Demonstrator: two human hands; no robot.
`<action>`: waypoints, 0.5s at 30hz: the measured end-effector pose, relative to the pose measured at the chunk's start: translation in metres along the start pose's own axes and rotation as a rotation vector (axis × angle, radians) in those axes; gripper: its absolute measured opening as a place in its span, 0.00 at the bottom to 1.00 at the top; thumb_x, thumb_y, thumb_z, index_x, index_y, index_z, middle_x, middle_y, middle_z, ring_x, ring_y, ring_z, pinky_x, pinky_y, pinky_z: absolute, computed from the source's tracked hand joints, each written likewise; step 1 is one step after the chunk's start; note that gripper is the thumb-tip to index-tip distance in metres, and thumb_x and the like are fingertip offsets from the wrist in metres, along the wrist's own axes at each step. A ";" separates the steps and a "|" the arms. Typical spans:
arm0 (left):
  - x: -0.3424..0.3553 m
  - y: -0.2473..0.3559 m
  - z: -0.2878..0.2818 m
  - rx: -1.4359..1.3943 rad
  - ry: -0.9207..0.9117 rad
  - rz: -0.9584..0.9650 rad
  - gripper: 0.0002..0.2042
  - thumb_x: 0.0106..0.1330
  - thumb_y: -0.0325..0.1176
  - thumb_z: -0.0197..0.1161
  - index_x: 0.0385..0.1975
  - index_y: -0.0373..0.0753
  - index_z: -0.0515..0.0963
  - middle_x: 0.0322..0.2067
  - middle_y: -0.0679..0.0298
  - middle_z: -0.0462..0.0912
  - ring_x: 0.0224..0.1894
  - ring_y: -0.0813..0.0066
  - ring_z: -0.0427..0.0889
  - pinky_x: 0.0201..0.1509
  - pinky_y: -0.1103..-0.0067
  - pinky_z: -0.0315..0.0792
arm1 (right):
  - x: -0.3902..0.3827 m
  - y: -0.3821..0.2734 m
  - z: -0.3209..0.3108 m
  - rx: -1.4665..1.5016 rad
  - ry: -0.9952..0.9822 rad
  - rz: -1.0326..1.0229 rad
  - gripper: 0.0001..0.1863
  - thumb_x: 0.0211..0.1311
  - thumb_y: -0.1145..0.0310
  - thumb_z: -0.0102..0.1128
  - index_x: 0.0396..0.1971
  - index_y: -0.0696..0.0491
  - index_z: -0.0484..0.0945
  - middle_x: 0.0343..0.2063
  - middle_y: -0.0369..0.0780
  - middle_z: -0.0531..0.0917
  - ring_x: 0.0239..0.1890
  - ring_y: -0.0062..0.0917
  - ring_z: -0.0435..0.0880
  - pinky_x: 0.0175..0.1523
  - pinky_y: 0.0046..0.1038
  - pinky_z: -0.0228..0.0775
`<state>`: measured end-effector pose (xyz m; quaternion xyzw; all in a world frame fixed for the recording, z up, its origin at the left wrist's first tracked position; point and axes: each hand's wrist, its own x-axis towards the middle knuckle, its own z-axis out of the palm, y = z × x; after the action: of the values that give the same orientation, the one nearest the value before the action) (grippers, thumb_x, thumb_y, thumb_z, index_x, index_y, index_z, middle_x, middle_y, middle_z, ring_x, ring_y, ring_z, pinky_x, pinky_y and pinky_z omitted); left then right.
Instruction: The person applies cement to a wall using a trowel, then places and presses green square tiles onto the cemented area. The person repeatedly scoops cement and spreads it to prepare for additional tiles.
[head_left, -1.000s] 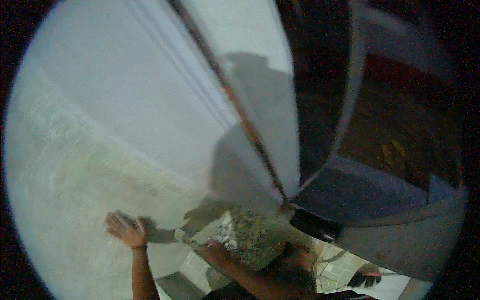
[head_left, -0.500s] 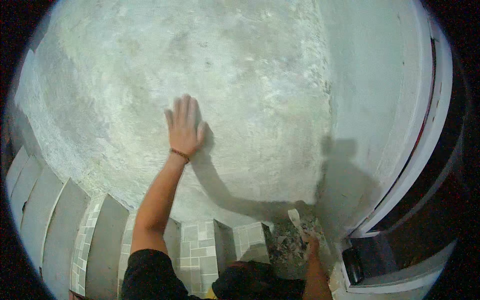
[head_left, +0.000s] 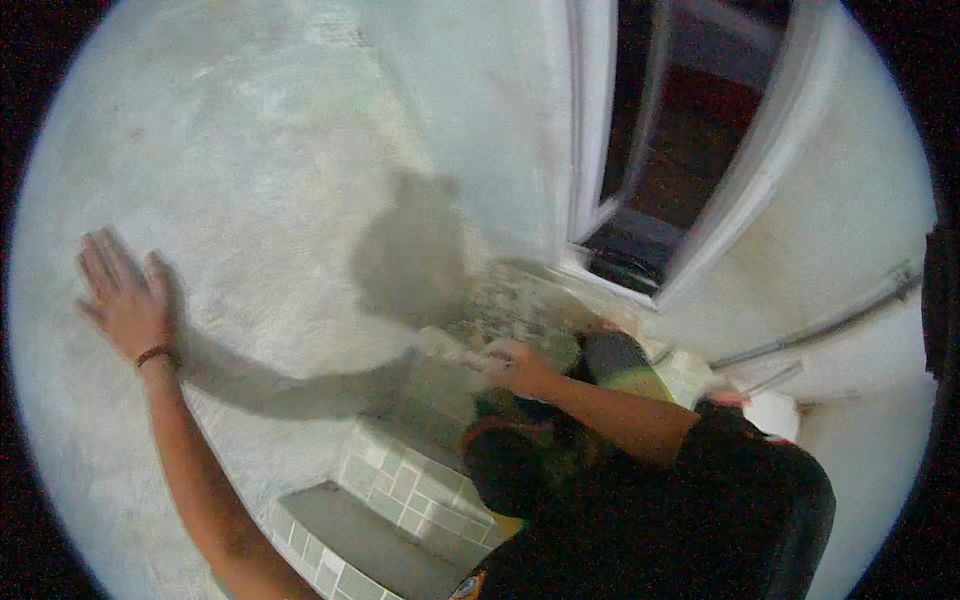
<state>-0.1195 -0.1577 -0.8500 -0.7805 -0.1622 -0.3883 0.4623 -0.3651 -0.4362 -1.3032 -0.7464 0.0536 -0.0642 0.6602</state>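
My left hand [head_left: 130, 310], with a thin band at the wrist, lies flat against the rough, pale plastered wall [head_left: 250, 180], its fingers stretched out. Lower and to the right, my right hand [head_left: 518, 368] is closed round the handle of a scraper [head_left: 447, 346]. The scraper's pale, flat blade points left toward the base of the wall. Motion blurs the tool, so I cannot tell whether its blade touches the wall. Just behind this hand lies a patch of broken grey rubble [head_left: 510, 312] in the corner.
Tiled steps [head_left: 405, 490] with grey treads run along the wall's foot. At the upper right, a white frame [head_left: 585, 130] surrounds a dark opening. A pipe [head_left: 820, 322] crosses the right-hand wall. My bent legs are beside the rubble.
The view has swung right and tilted, bringing my legs and the opening further in. My left hand stays flat on the wall; my right hand still grips the scraper.
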 end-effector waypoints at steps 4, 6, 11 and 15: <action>-0.007 -0.008 -0.014 -0.053 0.038 0.004 0.35 0.76 0.59 0.49 0.80 0.57 0.53 0.80 0.73 0.54 0.81 0.71 0.53 0.77 0.50 0.53 | -0.051 -0.037 -0.005 -0.230 -0.021 0.040 0.19 0.64 0.60 0.65 0.49 0.56 0.83 0.40 0.45 0.85 0.43 0.35 0.84 0.52 0.37 0.75; -0.008 -0.010 -0.014 -0.021 0.042 0.013 0.34 0.77 0.60 0.48 0.80 0.58 0.53 0.80 0.74 0.52 0.81 0.72 0.53 0.77 0.51 0.53 | -0.061 -0.049 -0.013 -0.325 -0.017 0.135 0.19 0.63 0.61 0.66 0.50 0.56 0.83 0.40 0.45 0.85 0.43 0.34 0.84 0.52 0.37 0.75; -0.012 -0.019 -0.008 -0.225 0.031 0.011 0.35 0.76 0.57 0.50 0.81 0.60 0.51 0.81 0.78 0.48 0.82 0.74 0.46 0.80 0.51 0.48 | -0.069 -0.073 -0.029 -0.301 0.015 0.097 0.22 0.66 0.56 0.61 0.55 0.53 0.81 0.45 0.48 0.87 0.47 0.42 0.86 0.56 0.42 0.76; -0.014 -0.024 -0.005 -0.367 0.013 0.030 0.37 0.74 0.56 0.51 0.81 0.57 0.51 0.82 0.76 0.46 0.83 0.75 0.44 0.82 0.52 0.45 | -0.060 -0.096 -0.032 -0.181 0.120 0.050 0.21 0.66 0.64 0.64 0.57 0.56 0.80 0.45 0.40 0.86 0.48 0.27 0.82 0.55 0.32 0.74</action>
<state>-0.1454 -0.1484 -0.8446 -0.8516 -0.0738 -0.4095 0.3189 -0.4301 -0.4455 -1.2060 -0.7961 0.1173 -0.0873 0.5872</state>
